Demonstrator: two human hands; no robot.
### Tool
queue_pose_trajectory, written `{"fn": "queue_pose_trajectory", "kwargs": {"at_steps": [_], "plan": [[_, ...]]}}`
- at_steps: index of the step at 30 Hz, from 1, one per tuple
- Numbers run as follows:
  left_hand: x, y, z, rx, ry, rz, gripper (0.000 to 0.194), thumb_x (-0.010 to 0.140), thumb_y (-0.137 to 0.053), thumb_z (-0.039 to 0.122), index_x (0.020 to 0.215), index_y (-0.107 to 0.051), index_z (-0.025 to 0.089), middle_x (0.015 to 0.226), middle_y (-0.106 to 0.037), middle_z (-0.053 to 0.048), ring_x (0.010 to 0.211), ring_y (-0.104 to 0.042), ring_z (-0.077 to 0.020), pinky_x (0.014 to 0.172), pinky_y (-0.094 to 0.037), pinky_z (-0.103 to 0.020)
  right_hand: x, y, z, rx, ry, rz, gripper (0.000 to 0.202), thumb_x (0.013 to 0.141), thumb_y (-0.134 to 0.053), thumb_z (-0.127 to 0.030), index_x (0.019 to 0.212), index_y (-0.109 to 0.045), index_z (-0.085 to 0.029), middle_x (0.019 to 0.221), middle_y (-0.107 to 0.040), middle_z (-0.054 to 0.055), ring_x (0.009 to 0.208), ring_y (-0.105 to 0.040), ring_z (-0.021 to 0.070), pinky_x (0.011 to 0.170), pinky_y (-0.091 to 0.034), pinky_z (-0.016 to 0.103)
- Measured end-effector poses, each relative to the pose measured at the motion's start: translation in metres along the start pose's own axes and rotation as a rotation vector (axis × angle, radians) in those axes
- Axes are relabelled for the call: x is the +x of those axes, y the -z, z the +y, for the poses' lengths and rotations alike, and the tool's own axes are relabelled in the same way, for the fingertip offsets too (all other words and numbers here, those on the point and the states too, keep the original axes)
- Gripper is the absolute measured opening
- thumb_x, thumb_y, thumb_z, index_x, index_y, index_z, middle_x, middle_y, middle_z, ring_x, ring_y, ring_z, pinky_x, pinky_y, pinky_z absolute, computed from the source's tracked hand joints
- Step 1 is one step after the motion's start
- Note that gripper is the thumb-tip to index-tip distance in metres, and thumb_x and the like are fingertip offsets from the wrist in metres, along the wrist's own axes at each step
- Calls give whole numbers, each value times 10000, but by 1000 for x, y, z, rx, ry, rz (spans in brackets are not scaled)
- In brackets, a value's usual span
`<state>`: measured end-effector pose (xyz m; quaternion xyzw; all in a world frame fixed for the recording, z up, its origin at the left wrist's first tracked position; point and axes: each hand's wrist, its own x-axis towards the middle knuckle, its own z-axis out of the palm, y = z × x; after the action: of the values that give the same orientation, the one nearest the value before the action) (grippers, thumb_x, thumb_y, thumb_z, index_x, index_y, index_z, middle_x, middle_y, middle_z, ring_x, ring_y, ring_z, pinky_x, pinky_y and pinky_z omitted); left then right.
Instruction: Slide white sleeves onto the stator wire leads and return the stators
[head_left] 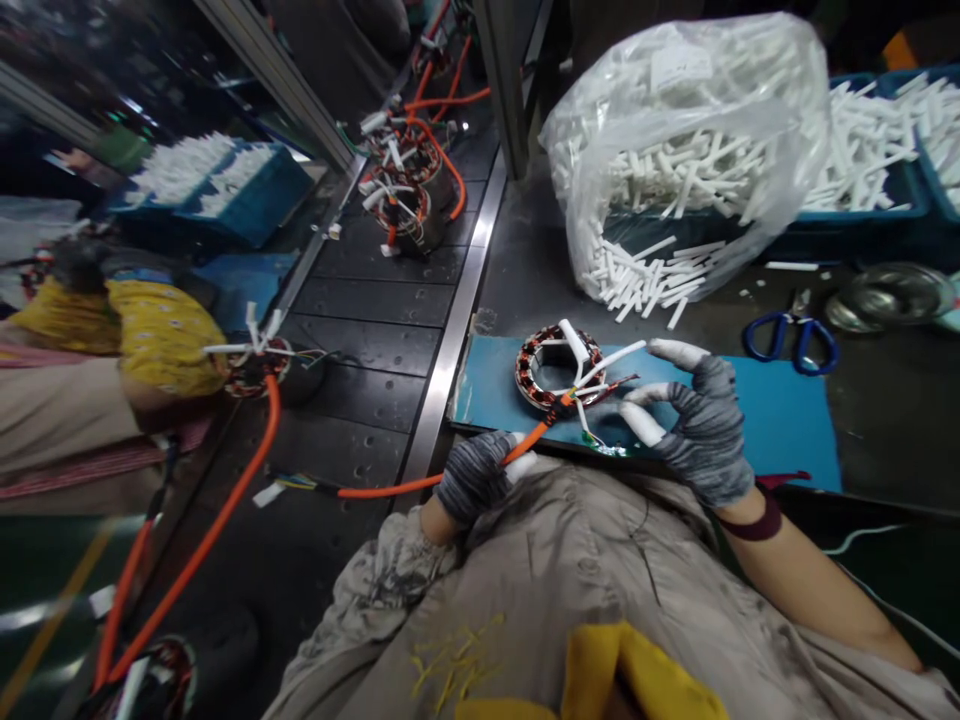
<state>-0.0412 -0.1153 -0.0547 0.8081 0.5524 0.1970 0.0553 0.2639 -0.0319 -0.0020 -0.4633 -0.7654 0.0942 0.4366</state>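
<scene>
While pinching orange cable (529, 441) in left hand (474, 477), holding right hand (706, 430) spread beside copper-wound ring (527, 378); already fitted with several white sleeves (574, 341); seemingly left with bare copper strands (622, 382).

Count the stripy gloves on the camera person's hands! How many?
2: one glove on the left hand, which grips the orange cable, and another on the right hand, near a white tube.
</scene>
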Motion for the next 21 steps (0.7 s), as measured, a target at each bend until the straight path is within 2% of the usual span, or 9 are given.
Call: {"fn": "queue_pose_trajectory", "kwargs": {"at_steps": [5, 9, 13, 15, 17, 18, 20, 21], "plan": [[3, 0, 1, -30, 1, -16, 215, 970, -707, 384, 1033, -812, 207, 926, -845, -97, 810, -824, -254, 794, -693, -344, -2, -7, 11, -95, 63, 101, 57, 940, -749, -281, 892, -761, -254, 1239, -790, 78, 1161, -724, 300, 1034, -541, 519], [3, 0, 1, -3, -6, 8, 205, 949, -732, 401, 1002, -815, 220, 908, -846, -81, 785, -817, -240, 768, -686, -321, 5, -10, 23, -90, 13, 134, 41, 941, -742, -269, 951, -766, -237, 1199, -794, 103, 1112, -724, 317, 1056, -516, 556], [4, 6, -2, -67, -1, -8, 227, 947, -748, 413, 1052, -814, 223, 941, -850, -73, 828, -822, -230, 817, -689, -320, 14, 10, 17, -166, -133, 211, 111, 961, -715, -338, 917, -748, -242, 1135, -801, 120, 1098, -741, 344, 1053, -527, 597], [5, 11, -3, -110, -3, -56, 259, 957, -746, 422, 1107, -808, 220, 971, -852, -65, 859, -824, -220, 849, -685, -314, 18, 21, 4, -191, -115, 242, 91, 959, -733, -346, 927, -739, -260, 1129, -801, 118, 1105, -748, 341, 1034, -550, 590], [8, 15, -3, -123, -4, -113, 271, 979, -719, 423, 1139, -800, 219, 990, -851, -51, 874, -821, -209, 849, -680, -301, 21, 23, -17, -90, 67, 124, 55, 952, -744, -321, 1001, -748, -296, 1137, -805, 85, 1137, -749, 314, 1037, -576, 555], [10, 15, -2, -117, 0, -134, 267, 988, -703, 426, 1129, -800, 222, 982, -848, -45, 865, -817, -204, 833, -678, -294, 21, 19, -29, 5, 207, -16, 116, 950, -740, -306, 1063, -758, -323, 1144, -811, 55, 1152, -751, 292, 1042, -592, 527], [12, 15, 1, -88, 20, -139, 263, 993, -679, 440, 1089, -804, 230, 944, -834, -48, 826, -801, -206, 793, -676, -297, 18, 1, -53, 199, 438, -348, 308, 1001, -633, -332, 1288, -745, -330, 1293, -792, 46, 1245, -727, 269, 1089, -605, 485], [12, 15, 3, -70, 35, -124, 268, 994, -671, 444, 1092, -804, 233, 942, -826, -60, 821, -793, -215, 794, -677, -314, 15, -11, -65, 192, 429, -526, 403, 1021, -582, -323, 1405, -704, -322, 1429, -741, 53, 1338, -682, 275, 1146, -581, 489]]}}
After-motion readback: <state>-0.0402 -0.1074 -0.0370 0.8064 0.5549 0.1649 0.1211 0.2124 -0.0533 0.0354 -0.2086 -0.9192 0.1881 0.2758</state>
